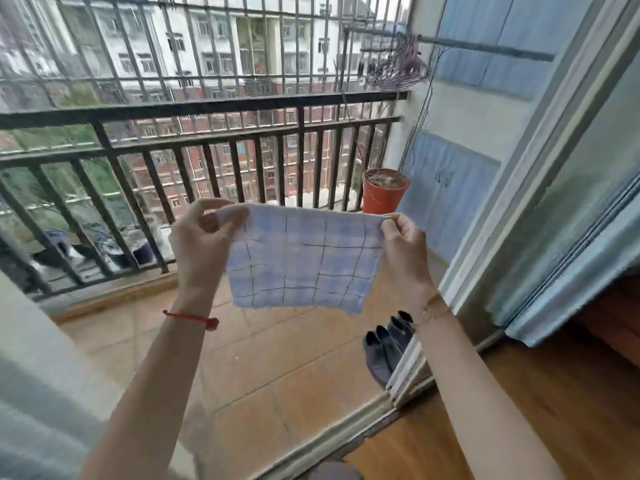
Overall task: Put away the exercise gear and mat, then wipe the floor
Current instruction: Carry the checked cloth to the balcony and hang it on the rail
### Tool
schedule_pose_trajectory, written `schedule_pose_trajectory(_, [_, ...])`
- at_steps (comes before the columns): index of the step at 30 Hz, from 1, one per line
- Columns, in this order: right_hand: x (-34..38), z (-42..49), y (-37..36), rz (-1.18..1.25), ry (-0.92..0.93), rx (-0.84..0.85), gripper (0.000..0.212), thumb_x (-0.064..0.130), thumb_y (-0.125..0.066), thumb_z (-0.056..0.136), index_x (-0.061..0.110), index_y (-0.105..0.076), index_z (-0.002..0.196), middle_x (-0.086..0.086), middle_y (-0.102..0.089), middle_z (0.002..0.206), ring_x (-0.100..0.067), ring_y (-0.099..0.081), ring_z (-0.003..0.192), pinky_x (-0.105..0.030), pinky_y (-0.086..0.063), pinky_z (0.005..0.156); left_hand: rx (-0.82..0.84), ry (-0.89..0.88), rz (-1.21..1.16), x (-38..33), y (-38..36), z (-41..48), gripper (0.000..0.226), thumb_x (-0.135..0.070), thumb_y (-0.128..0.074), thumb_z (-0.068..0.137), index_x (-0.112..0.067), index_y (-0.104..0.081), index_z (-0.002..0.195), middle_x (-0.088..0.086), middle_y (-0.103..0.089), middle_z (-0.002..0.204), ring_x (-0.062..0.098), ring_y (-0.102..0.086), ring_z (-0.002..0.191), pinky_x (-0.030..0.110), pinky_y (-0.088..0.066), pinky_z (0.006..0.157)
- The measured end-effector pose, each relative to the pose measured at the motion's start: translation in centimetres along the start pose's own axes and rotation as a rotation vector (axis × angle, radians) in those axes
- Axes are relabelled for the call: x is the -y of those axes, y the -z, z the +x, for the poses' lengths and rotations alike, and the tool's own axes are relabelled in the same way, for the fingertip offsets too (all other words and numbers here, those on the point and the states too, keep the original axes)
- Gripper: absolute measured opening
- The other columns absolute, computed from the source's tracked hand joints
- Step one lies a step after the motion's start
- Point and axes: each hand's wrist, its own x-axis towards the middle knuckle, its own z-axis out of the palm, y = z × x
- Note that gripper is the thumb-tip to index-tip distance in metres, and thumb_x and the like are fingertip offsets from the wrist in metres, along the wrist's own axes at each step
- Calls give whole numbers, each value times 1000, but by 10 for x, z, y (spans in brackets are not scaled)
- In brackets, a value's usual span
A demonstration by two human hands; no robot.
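Gripping the checked cloth (304, 258) by its top corners, left hand (204, 244) and right hand (403, 247) fingers pinched, before the balcony railing (207, 109)

One head camera looks forward and down, close behind raised arms, facing the balcony railing (214, 109).
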Motion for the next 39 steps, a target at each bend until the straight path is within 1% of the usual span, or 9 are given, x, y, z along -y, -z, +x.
schedule_pose_trajectory(4, [-11,45,-25,-50,9,-13,19,11,-47,93,-1,-62,92,-5,-51,74,-12,-45,64,-18,-38,51,31,17,30,32,-15,43,15,-21,-80,84,-26,-67,88,-8,-68,76,11,-63,67,32,-54,66])
schedule_pose_trajectory(6, [-18,71,-39,-67,30,-38,17,8,-47,93,0,-62,90,-4,-50,71,-6,-42,57,-19,-35,49,47,18,43,49,-24,66,19,-18,-78,86,-34,-66,86,-5,-70,79,16,-64,72,38,-55,70])
schedule_pose_trajectory(12, [-46,163,-82,-65,41,-111,14,9,-49,91,11,-59,81,5,-46,62,2,-39,47,-13,-31,47,74,25,93,103,-65,146,12,-15,-72,88,-20,-72,99,8,-76,97,17,-70,83,41,-57,78])
schedule_pose_trajectory(15, [-58,224,-97,-65,56,-124,14,17,-51,90,16,-60,78,6,-48,62,-2,-43,56,-19,-35,54,30,-5,72,124,-100,197,12,-32,-74,83,-31,-71,95,7,-76,96,18,-72,85,45,-60,82])
schedule_pose_trajectory(18, [-69,294,-108,-47,76,-170,14,20,-51,89,20,-60,78,6,-55,69,-9,-49,67,-23,-39,63,-12,-35,74,142,-143,249,17,-41,-80,81,-31,-70,90,3,-75,86,17,-72,78,41,-61,77])
schedule_pose_trajectory(22, [-71,394,-118,5,87,-203,18,21,-52,87,25,-58,71,10,-55,68,-5,-49,66,-30,-42,71,-25,-40,87,161,-210,321,23,-39,-80,79,-21,-69,89,-9,-71,76,-3,-65,65,27,-56,68])
schedule_pose_trajectory(27, [-76,499,-121,39,98,-260,19,15,-50,92,23,-61,79,0,-54,74,-9,-48,67,-28,-40,65,37,-57,31,181,-290,407,15,-35,-79,83,-26,-68,87,-5,-73,80,4,-66,69,25,-55,68])
schedule_pose_trajectory(33, [-84,601,-107,49,123,-341,20,12,-49,95,23,-59,80,23,-50,46,4,-44,45,-12,-34,48,181,-86,-107,205,-393,494,16,-23,-77,87,-33,-65,85,-25,-72,73,-6,-67,71,16,-55,72])
schedule_pose_trajectory(39, [-94,699,-80,-2,227,-460,24,6,-50,93,20,-57,75,19,-48,48,3,-40,49,-13,-32,50,312,-138,-222,232,-509,580,9,-23,-76,89,-19,-68,93,-8,-72,81,-5,-66,70,12,-51,64])
